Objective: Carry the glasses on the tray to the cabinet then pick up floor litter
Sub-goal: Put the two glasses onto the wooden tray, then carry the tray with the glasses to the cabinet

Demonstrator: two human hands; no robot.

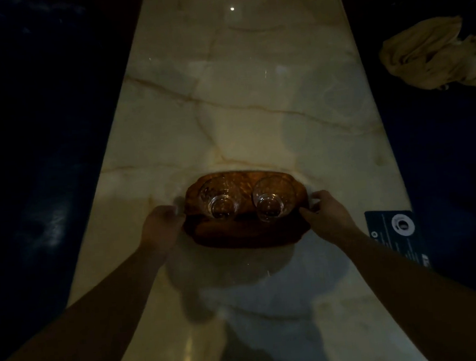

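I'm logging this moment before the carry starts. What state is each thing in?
tray: on the marble counter, gripped at both ends
left glass: upright on tray, looks empty
right glass: upright on tray, looks empty
left hand: closed on tray's left edge
right hand: closed on tray's right edge
cloth: crumpled, off to the right
card: flat at counter's right edge

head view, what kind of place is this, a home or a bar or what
Probably a dim bar or lounge, though a home is possible. A long polished marble-look counter holds a brown wooden tray with two clear glasses, and a dark printed card lies at the counter's right edge. Both hands grip the tray.
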